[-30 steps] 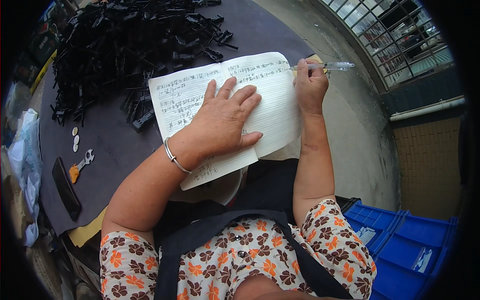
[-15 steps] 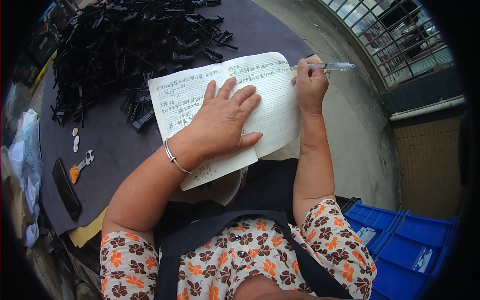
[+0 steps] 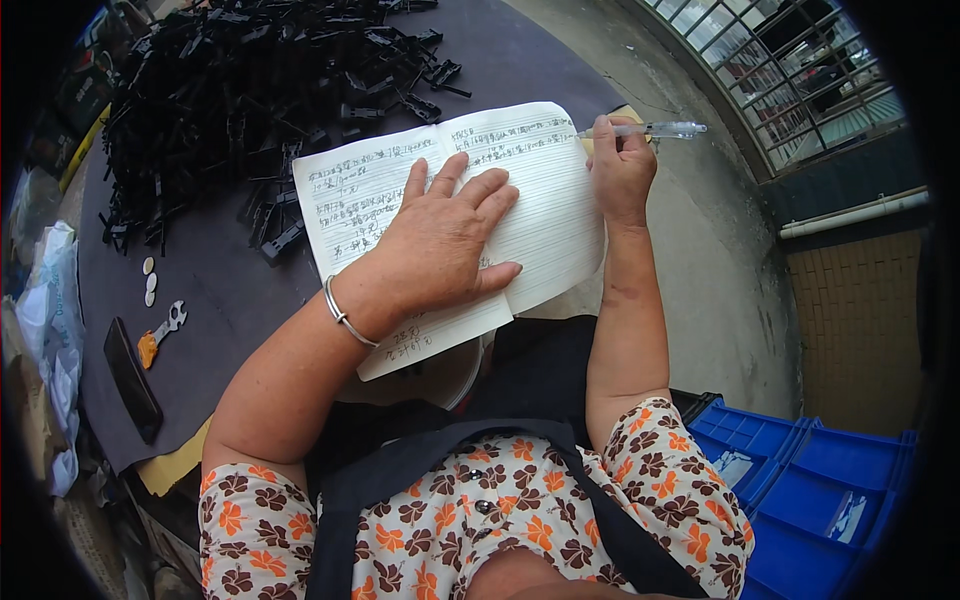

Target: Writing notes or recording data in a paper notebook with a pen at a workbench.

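A lined notebook (image 3: 545, 230) lies open at the table's near edge, with handwriting on both pages. My left hand (image 3: 440, 225) rests flat across its middle, fingers spread, covering part of the writing. A silver bangle circles that wrist. My right hand (image 3: 622, 170) is closed around a clear pen (image 3: 665, 130) at the right page's outer edge. The pen lies nearly level, its tip end toward the end of a written line and its back end pointing right.
A large heap of black plastic parts (image 3: 250, 100) covers the table's far left. Nearer left are a dark phone-like slab (image 3: 132, 380), an orange-handled wrench (image 3: 165, 333), small white discs (image 3: 150, 282) and a plastic bag (image 3: 52, 310). Blue crates (image 3: 830, 480) stand at lower right.
The notebook and my left hand have shifted very slightly left. My right hand keeps its grip on the pen, almost unmoved.
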The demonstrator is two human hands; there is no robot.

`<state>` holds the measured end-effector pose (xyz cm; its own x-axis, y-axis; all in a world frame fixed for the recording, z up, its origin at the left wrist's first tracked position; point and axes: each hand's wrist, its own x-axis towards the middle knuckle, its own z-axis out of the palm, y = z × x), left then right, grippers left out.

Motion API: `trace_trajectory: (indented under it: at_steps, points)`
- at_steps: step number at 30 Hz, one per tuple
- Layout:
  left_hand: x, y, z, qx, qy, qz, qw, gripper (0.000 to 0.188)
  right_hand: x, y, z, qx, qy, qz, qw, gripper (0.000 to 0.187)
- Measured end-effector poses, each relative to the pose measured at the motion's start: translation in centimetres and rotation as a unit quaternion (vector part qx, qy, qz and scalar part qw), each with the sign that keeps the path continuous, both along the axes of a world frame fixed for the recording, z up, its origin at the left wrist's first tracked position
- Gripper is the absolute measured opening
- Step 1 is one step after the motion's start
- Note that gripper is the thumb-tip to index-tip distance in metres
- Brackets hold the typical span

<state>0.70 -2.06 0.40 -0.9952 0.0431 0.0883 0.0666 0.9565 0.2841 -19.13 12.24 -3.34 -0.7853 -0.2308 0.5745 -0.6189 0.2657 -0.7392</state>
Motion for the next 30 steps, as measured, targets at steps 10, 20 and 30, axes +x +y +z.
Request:
trace_trajectory:
  at_steps: [10,20,30]
  points:
    - [0.0,-0.1,0.1,-0.002,-0.008,-0.001,1.000,0.071,0.9,-0.4,0.9,0.032,0.018,-0.026,0.999,0.020]
    - [0.0,-0.1,0.0,0.000,-0.001,-0.001,1.000,0.071,1.3,-0.2,1.3,0.057,-0.008,-0.029,0.998,0.020]
    - [0.0,-0.1,0.0,0.002,-0.001,-0.003,1.000,0.071,1.2,-0.2,0.9,0.032,-0.006,-0.015,0.999,0.019]
